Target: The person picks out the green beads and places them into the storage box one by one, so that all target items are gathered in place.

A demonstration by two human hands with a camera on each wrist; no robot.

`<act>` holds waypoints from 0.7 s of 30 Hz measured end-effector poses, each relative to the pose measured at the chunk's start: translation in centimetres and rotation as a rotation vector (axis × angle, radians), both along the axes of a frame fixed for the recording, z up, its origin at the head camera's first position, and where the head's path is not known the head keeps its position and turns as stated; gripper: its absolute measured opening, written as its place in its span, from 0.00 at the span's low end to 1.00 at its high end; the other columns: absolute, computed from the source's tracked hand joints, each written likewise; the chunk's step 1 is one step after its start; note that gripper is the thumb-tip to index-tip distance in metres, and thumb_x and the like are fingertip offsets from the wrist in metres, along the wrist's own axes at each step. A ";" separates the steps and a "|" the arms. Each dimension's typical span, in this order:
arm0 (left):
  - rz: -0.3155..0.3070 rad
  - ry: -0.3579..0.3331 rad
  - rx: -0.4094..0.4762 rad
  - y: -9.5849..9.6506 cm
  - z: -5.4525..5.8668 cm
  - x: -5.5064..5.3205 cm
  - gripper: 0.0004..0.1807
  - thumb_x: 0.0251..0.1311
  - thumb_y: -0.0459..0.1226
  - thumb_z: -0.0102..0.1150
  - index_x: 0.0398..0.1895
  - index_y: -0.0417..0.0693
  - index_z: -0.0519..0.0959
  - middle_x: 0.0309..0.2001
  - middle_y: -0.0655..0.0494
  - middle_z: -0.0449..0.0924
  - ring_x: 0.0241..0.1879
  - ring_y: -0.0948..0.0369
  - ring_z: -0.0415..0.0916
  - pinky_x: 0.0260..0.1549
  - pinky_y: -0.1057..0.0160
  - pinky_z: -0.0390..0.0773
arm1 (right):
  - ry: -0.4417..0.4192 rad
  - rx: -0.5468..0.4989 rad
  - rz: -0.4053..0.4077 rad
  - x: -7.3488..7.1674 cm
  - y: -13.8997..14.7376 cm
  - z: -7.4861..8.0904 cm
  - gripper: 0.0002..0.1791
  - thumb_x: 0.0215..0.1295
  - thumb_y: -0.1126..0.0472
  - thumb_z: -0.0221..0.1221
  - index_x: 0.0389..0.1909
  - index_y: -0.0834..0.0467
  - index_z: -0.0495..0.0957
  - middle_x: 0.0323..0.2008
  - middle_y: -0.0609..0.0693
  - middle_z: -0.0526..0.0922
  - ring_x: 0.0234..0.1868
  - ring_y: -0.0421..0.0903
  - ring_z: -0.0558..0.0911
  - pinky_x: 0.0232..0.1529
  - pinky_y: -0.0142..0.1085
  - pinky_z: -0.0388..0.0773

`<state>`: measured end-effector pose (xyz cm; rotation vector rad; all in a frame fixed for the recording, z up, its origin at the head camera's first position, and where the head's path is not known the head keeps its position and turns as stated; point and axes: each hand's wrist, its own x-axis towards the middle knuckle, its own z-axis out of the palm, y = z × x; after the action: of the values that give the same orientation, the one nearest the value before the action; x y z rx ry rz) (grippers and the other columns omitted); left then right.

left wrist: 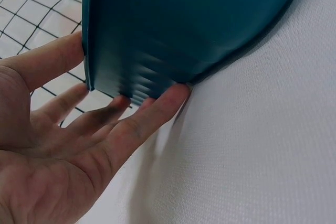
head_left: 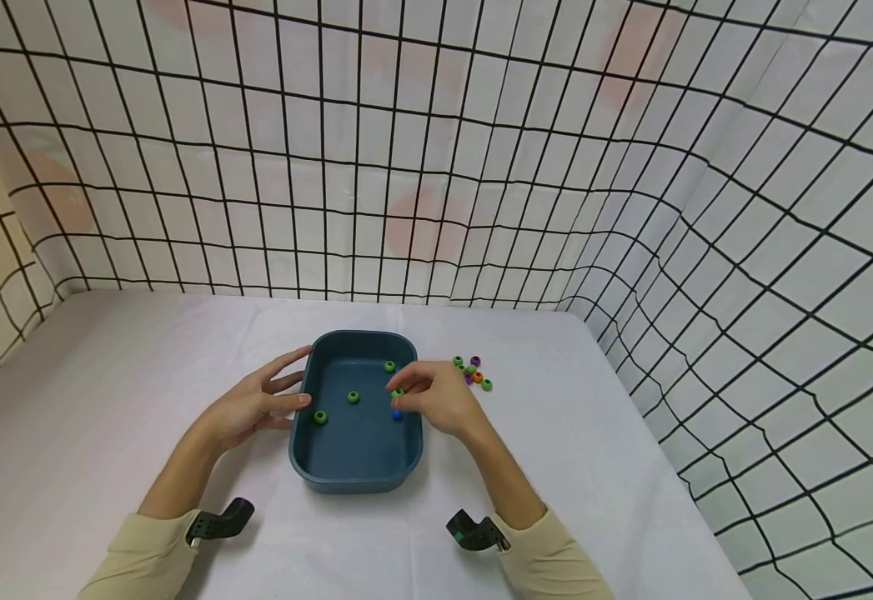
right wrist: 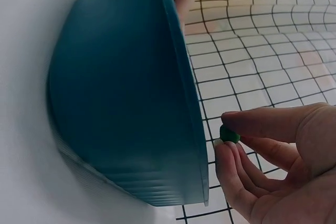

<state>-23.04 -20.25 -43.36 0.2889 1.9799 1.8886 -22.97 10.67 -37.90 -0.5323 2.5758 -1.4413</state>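
A dark teal plastic bin (head_left: 353, 475) stands on the white-covered table. My left hand (head_left: 252, 408) rests against its left side, thumb at the rim and straight fingers touching the outer wall; the left wrist view shows the same bin wall (left wrist: 199, 14) by the fingertips. My right hand (head_left: 439, 398) pinches a green bead (right wrist: 229, 134) between thumb and fingertips, above the bin's right rim. Inside the bin lie a blue bead (head_left: 397, 414) and three green beads, one near the back (head_left: 390, 367), another mid-floor (head_left: 353, 397), the third toward the left (head_left: 320, 417).
Right of the bin, partly behind my right hand, lies a loose group of green, purple and orange beads (head_left: 477, 377). Black wire mesh (head_left: 398, 175) rises along the table's back and right side, with pale sheeting behind it.
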 end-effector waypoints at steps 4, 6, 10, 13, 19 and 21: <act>-0.003 0.002 0.001 0.0 -0.1 0.0 0.48 0.67 0.36 0.63 0.83 0.62 0.45 0.81 0.35 0.37 0.72 0.33 0.61 0.54 0.44 0.82 | 0.007 0.004 0.007 0.0 -0.1 -0.2 0.08 0.62 0.66 0.69 0.42 0.59 0.87 0.34 0.50 0.85 0.34 0.44 0.81 0.37 0.35 0.81; -0.005 0.003 0.001 -0.1 -0.1 0.0 0.49 0.67 0.37 0.63 0.83 0.62 0.45 0.81 0.35 0.37 0.72 0.33 0.61 0.54 0.44 0.82 | 0.007 0.003 0.008 0.0 -0.2 -0.3 0.08 0.62 0.66 0.69 0.42 0.59 0.87 0.34 0.50 0.85 0.34 0.44 0.81 0.36 0.34 0.80; -0.005 0.007 0.002 -0.1 -0.1 0.0 0.49 0.67 0.37 0.64 0.83 0.62 0.45 0.81 0.35 0.37 0.72 0.33 0.61 0.54 0.44 0.82 | -0.001 -0.001 0.007 0.0 -0.2 -0.4 0.08 0.61 0.66 0.69 0.42 0.60 0.87 0.34 0.50 0.85 0.34 0.44 0.81 0.36 0.34 0.80; -0.003 0.007 0.001 -0.1 -0.1 0.0 0.49 0.67 0.37 0.64 0.83 0.62 0.45 0.81 0.35 0.37 0.72 0.33 0.61 0.53 0.44 0.82 | -0.007 0.000 -0.001 0.0 -0.3 -0.5 0.09 0.61 0.66 0.69 0.42 0.60 0.87 0.33 0.50 0.84 0.34 0.44 0.81 0.36 0.34 0.80; 0.000 0.009 -0.001 -0.1 -0.1 0.0 0.49 0.66 0.37 0.64 0.83 0.62 0.45 0.81 0.35 0.38 0.71 0.33 0.62 0.53 0.44 0.82 | 0.007 0.016 -0.008 -0.2 -0.3 -0.9 0.08 0.61 0.67 0.69 0.42 0.61 0.87 0.33 0.50 0.85 0.33 0.43 0.81 0.35 0.34 0.80; 0.001 0.008 -0.003 -0.1 -0.1 0.0 0.49 0.66 0.37 0.64 0.83 0.62 0.45 0.81 0.35 0.38 0.71 0.33 0.63 0.53 0.45 0.82 | 0.008 0.021 -0.012 -0.2 -0.3 -0.9 0.08 0.61 0.67 0.69 0.42 0.61 0.87 0.33 0.50 0.85 0.33 0.43 0.81 0.35 0.34 0.80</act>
<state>-23.03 -20.31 -43.45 0.2954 1.9884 1.8885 -23.18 10.34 -38.83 -0.5215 2.6019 -1.4169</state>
